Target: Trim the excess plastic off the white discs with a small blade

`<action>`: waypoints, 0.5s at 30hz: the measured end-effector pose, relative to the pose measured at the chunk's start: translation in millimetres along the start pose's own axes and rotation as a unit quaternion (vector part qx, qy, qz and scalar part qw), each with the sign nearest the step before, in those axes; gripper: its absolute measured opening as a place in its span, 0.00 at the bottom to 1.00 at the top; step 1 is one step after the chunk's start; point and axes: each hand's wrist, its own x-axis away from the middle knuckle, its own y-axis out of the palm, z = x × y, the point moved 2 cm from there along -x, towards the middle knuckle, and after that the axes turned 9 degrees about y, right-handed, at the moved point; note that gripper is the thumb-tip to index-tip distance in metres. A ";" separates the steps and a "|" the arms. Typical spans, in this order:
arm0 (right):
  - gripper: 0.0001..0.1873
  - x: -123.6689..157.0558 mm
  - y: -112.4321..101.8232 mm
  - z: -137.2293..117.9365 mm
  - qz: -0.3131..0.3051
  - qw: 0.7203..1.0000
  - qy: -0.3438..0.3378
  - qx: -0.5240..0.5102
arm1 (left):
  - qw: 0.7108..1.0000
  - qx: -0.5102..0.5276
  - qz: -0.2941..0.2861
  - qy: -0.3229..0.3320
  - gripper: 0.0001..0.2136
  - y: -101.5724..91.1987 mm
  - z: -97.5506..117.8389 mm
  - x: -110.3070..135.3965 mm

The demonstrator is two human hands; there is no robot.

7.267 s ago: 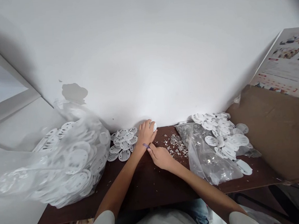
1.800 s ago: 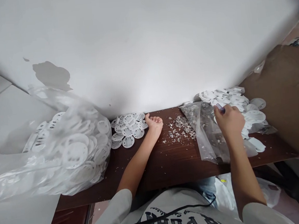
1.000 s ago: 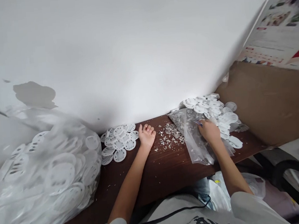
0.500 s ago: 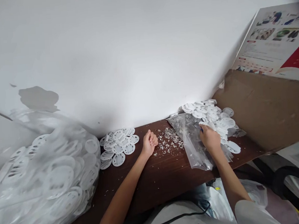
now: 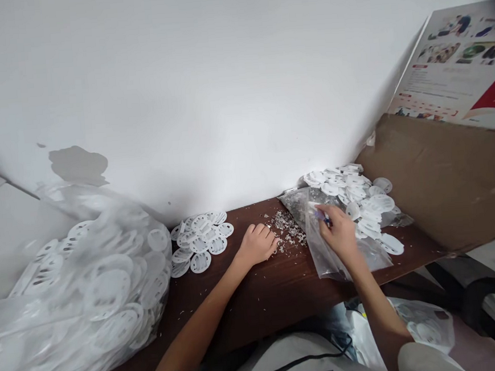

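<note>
Our left fingers (image 5: 268,240) rest half-curled on the bench (image 5: 257,305), just beside scattered metal shavings (image 5: 285,227) near its back edge, while our right fingers (image 5: 329,212) pinch a slim blue tool (image 5: 322,216) above a clear plastic bag (image 5: 337,261). White perforated discs (image 5: 200,243) lie piled along the back edge left of the shavings, and a second heap of discs (image 5: 351,191) sits behind the bag, toward the back right corner.

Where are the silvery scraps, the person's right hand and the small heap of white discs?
Silvery scraps (image 5: 285,226): head view, middle of the pile.
Right hand (image 5: 340,233): head view, back of the hand.
Small heap of white discs (image 5: 201,245): head view, a disc mid-heap.
</note>
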 end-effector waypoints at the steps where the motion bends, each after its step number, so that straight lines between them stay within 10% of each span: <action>1: 0.19 -0.1 4.3 -10.3 -0.008 0.999 -0.001 -0.037 | 1.000 -0.020 -0.004 0.005 0.09 -0.9 -0.5 -0.7; 8: 0.11 25.2 53.2 -92.0 -0.159 0.936 -0.097 -0.299 | 0.965 -0.237 -0.104 0.027 0.18 -2.9 -3.2 -8.3; 15: 0.11 26.1 76.1 -120.7 -0.288 0.812 0.104 -0.496 | 0.905 -0.395 -0.152 0.034 0.28 -4.6 -9.8 1.8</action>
